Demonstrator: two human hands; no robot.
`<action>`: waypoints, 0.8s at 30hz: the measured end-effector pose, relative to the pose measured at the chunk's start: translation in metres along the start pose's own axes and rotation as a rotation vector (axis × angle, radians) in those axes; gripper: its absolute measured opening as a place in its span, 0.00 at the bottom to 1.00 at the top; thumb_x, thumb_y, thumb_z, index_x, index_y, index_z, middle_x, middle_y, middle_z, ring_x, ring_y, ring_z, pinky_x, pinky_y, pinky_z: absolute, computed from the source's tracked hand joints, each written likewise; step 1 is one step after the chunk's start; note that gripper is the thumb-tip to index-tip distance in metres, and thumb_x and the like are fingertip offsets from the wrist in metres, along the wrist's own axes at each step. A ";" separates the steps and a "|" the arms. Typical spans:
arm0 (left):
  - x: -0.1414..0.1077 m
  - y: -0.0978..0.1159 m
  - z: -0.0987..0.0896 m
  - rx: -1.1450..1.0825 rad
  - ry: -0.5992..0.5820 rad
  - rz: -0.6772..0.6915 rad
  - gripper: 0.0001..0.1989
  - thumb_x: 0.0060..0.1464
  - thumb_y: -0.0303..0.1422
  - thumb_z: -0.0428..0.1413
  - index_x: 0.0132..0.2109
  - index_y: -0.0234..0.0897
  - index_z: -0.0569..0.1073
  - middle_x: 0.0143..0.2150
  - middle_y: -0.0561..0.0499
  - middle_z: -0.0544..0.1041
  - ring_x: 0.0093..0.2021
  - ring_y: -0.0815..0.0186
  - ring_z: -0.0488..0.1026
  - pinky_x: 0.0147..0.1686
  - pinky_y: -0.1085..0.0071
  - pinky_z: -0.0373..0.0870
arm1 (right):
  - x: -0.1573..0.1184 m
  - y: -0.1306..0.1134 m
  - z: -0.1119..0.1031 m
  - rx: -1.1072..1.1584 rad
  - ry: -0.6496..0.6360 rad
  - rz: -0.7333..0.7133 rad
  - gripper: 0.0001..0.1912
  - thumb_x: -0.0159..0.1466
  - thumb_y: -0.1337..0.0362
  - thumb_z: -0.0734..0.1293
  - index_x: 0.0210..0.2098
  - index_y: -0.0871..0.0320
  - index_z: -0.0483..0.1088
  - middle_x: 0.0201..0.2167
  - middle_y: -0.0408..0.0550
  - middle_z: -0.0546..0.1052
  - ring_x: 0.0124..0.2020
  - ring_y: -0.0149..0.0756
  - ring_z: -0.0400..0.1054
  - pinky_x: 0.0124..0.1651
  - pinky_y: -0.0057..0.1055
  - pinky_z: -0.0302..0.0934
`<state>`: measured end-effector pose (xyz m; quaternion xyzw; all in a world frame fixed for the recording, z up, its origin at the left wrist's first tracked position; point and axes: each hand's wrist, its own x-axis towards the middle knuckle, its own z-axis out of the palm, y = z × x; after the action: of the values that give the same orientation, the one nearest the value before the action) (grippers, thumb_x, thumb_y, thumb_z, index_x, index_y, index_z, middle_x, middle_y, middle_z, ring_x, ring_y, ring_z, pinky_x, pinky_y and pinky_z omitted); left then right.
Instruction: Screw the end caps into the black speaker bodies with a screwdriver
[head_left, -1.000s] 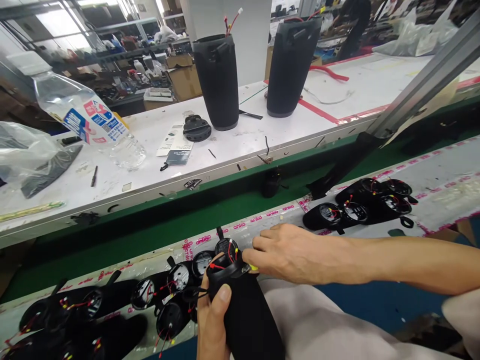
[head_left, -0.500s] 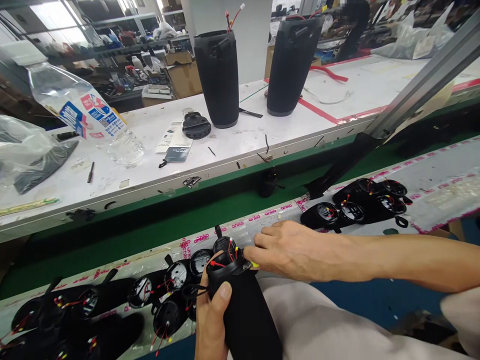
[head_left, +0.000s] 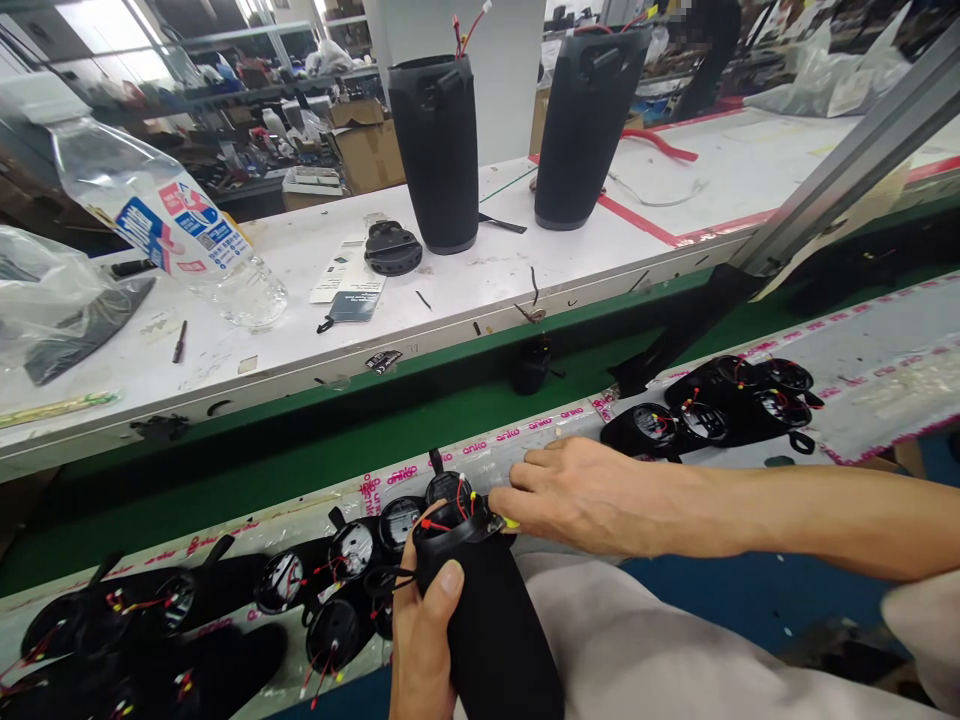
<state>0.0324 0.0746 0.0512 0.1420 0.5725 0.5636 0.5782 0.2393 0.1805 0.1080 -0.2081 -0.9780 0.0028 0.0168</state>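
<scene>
**Head view: wiring at the mouth of a speaker shell**

Head camera looks down on the left hand [head_left: 421,640], whose grip is wrapped round the upper part of a black fabric-covered speaker shell [head_left: 491,630], thumb pressed flat on the cloth just below the rim. The shell lies tilted across the person's lap, its open end pointing away toward the near tabletop [head_left: 862,330]. The right hand [head_left: 592,495] comes in from the right with its fingertips pinched at that rim, closed on something small and yellow-green, probably a connector, though it is too small to say for sure. Red and black wires [head_left: 442,522] loop out of the opening just beside the pinch.

Judging from this, the step in hand is seating or routing the wiring at the shell's mouth. The next move would call for a steady left-hand hold while the right fingertips work the small part in without snagging the wires.

Touching the rim, further out, a row of like speaker units [head_left: 352,560] lies on its side on the taped plastic sheet, drivers and wires showing; a second cluster [head_left: 712,410] sits well apart to the right. Beyond a green conveyor belt [head_left: 300,460], the far tabletop [head_left: 675,200] carries two upright speaker bodies [head_left: 435,150], a round black cap [head_left: 392,250] and a clear plastic bottle [head_left: 165,225] lying tilted.
</scene>
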 end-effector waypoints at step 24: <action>0.008 -0.007 -0.011 0.039 -0.089 0.026 0.37 0.49 0.52 0.74 0.64 0.46 0.83 0.55 0.43 0.88 0.63 0.40 0.81 0.67 0.51 0.76 | 0.020 0.008 -0.010 0.166 -0.177 -0.078 0.08 0.83 0.62 0.62 0.51 0.58 0.70 0.35 0.46 0.79 0.27 0.36 0.69 0.26 0.37 0.41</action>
<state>0.0244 0.0732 0.0381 0.1854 0.5554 0.5529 0.5928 0.2246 0.1962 0.1187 -0.1669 -0.9794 0.1012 -0.0524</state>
